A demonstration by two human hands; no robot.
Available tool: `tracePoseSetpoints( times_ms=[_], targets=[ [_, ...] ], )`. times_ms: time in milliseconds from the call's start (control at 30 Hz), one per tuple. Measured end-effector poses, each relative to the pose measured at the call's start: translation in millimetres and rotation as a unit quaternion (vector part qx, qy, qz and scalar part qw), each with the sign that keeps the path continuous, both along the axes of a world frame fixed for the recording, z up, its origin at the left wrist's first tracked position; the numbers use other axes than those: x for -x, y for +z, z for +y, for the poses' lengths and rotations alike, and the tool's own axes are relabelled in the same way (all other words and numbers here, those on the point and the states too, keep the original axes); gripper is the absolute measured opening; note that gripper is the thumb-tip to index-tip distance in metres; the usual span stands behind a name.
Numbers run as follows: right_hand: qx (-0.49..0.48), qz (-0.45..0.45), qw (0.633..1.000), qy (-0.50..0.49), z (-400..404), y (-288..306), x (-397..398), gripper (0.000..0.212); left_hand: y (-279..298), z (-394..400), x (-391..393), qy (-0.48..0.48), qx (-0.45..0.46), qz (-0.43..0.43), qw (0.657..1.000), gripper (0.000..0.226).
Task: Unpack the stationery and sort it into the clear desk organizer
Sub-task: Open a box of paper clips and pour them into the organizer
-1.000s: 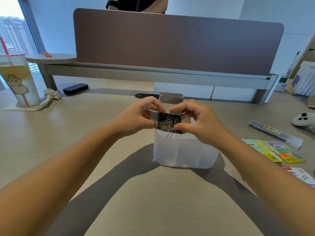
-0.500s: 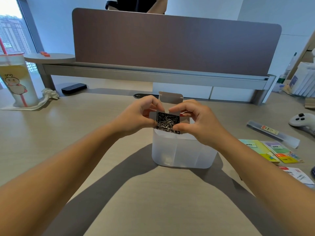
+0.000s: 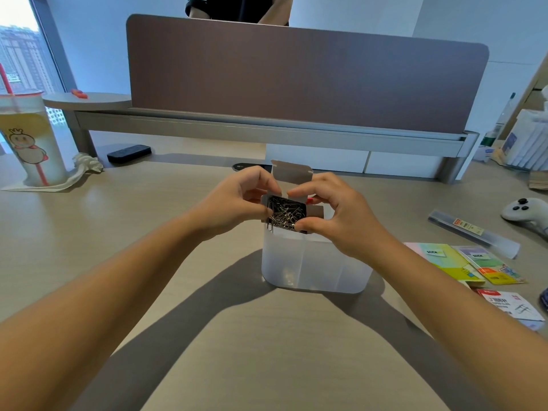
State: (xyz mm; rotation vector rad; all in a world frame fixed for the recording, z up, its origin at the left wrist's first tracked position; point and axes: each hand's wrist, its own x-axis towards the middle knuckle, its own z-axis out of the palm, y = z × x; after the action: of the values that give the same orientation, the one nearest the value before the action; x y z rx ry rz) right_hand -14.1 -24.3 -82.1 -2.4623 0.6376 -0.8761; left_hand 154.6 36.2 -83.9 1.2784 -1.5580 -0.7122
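Fingers of the left hand (image 3: 234, 204) and right hand (image 3: 338, 216) pinch an open box (image 3: 292, 200) of paper clips (image 3: 284, 216) above the clear organizer (image 3: 314, 268). Far right, sticky-note packs (image 3: 462, 262) read "STICK".

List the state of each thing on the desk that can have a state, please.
paper clip box: open, flap up, full of clips, held over the organizer
organizer: upright, looks empty
left hand: gripping the box
right hand: gripping the box
drink cup: upright, lidded, straw in
sticky note packs: lying flat, still packed
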Motion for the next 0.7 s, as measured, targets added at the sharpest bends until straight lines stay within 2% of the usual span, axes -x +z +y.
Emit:
tracePoseSetpoints(
  times_ms=[700],
  targets=[
    [-0.042,0.003,0.999,0.025,-3.9,-0.7,3.0,0.041,-1.9,-1.7,-2.2,0.010,0.014,-0.007,1.000,0.032]
  ],
)
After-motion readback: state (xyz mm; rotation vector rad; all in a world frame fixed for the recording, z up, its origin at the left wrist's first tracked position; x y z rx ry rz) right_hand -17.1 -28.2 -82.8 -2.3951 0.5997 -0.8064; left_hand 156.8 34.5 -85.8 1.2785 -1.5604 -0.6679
